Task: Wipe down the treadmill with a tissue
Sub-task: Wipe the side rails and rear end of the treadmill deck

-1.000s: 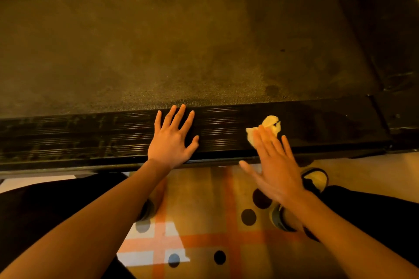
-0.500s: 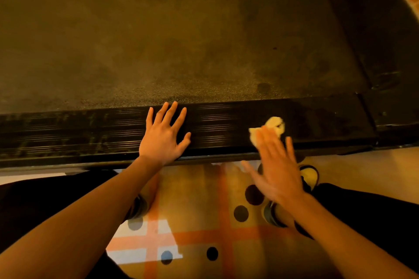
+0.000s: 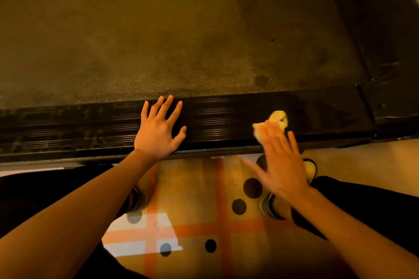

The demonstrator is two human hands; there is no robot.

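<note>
Now wiping the near rail of the treadmill.

Right hand is flat, fingers straight and slightly spread, pressing the crumpled tissue onto the ribbed rail. It is not pinched, only pinned under the fingertips. The tissue pokes out beyond them on the far side, toward the rail's right end.

Left hand lies flat on the rail, fingers apart, holding nothing, likely bracing.

Judgement: press evenly and stroke along the ribs, not across. With no pinch the wad may slip free, so centre it under the fingers. The rail left of the bracing hand looks smudged, so it is probably unwiped.
</note>
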